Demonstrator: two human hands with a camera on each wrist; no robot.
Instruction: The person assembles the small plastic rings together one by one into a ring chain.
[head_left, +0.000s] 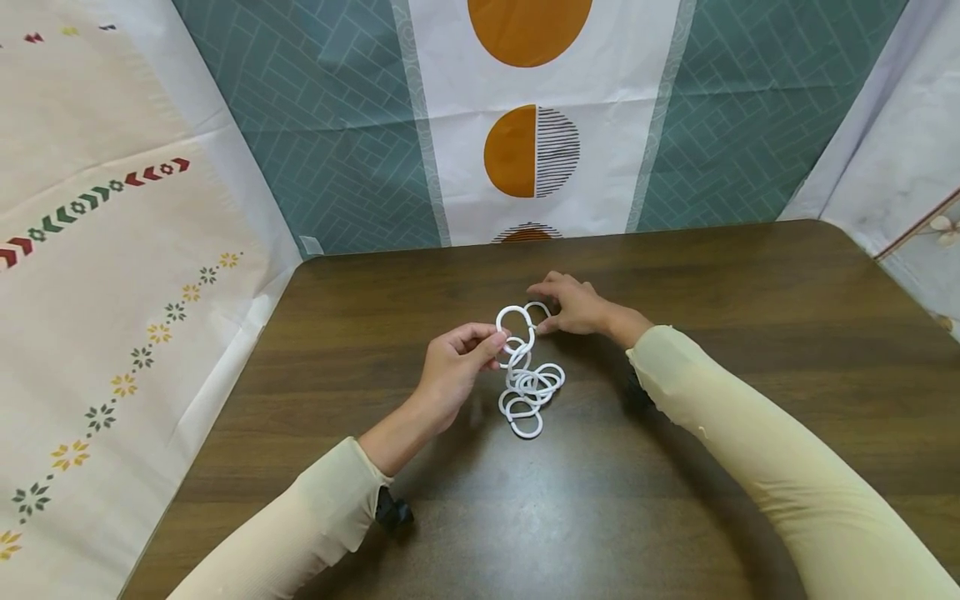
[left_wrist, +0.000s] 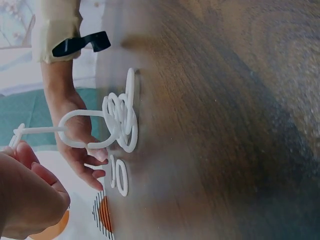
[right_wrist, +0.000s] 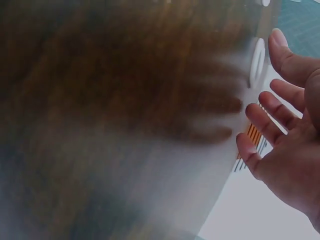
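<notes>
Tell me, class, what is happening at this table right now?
A person in cream sleeves works with a chain of white plastic rings on a dark wooden table. The left hand pinches the chain near its top, lifting that end while the rest lies heaped on the table. The right hand, fingers loosely extended, reaches to a loose white ring lying just beyond the heap. Patterned curtains hang behind the table.

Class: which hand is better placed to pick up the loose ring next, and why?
Right. The right hand hovers open, fingers beside the loose ring on the table. The left hand already pinches the chain.
</notes>
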